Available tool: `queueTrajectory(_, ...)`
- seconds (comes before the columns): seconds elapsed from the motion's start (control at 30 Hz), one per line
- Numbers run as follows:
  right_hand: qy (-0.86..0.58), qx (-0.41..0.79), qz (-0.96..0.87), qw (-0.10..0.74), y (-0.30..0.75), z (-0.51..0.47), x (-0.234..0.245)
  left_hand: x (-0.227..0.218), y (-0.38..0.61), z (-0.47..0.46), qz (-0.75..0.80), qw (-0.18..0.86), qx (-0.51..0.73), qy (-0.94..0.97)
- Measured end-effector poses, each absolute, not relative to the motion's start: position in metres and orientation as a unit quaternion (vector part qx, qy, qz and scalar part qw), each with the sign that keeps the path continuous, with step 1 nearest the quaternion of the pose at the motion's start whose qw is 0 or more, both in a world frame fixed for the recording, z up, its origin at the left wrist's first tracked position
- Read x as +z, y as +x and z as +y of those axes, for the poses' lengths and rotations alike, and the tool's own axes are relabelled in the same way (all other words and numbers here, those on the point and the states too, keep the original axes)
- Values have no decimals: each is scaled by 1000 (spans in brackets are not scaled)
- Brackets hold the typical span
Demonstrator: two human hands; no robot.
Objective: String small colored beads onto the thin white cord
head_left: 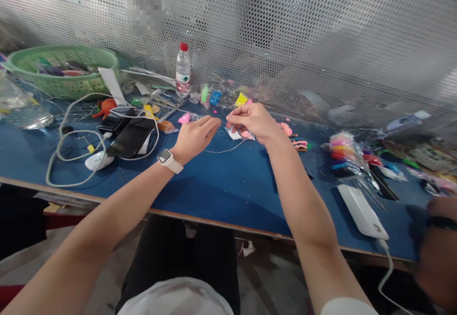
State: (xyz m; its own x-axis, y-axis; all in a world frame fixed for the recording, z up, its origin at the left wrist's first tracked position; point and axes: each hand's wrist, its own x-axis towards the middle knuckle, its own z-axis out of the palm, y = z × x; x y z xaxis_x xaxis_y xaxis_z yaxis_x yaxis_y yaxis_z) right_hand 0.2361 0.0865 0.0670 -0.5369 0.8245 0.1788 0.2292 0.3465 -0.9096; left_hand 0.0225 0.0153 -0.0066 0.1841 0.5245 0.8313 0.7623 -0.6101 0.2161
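Note:
Over the middle of the blue table, my left hand (pixel 197 135), with a white watch at the wrist, has its fingers pressed together and pointing right. Facing it, my right hand (pixel 254 120) is closed in a pinch, thumb against fingertips. What sits between the fingertips of either hand is too small to make out. A thin white thread (pixel 224 152) curves below and between the hands; whether they hold its ends cannot be seen. Just beneath my right fingers is a clear bag with white and pink clay (pixel 234 135). Pink clay (pixel 184 118) in plastic lies behind my left hand.
At left are a green basket (pixel 74 84), a black phone (pixel 131 138) and a looped white cable (pixel 57 152). A bottle (pixel 183 74) stands by the perforated metal screen (pixel 285 34). Bagged coloured clay (pixel 344 150) and a white power bank (pixel 362 210) lie right, near another person's arm (pixel 441 253).

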Motion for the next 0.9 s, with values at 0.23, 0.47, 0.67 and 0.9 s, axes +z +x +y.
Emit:
queueTrajectory(0.23, -363, 418, -742, 378, 225, 90, 54, 1, 20, 13, -451, 151, -450, -756)
queueTrajectory(0.47, -379, 359, -764, 380, 220, 80, 54, 0, 20, 15, -461, 137, -456, -749)
queueTrajectory(0.67, -360, 123, -825, 417, 219, 59, 69, 0, 19, 17, -480, 106, -476, -730)
queueTrajectory(0.9, -302, 264, -867, 294, 228, 63, 80, 2, 19, 15, -498, 95, -461, -728)
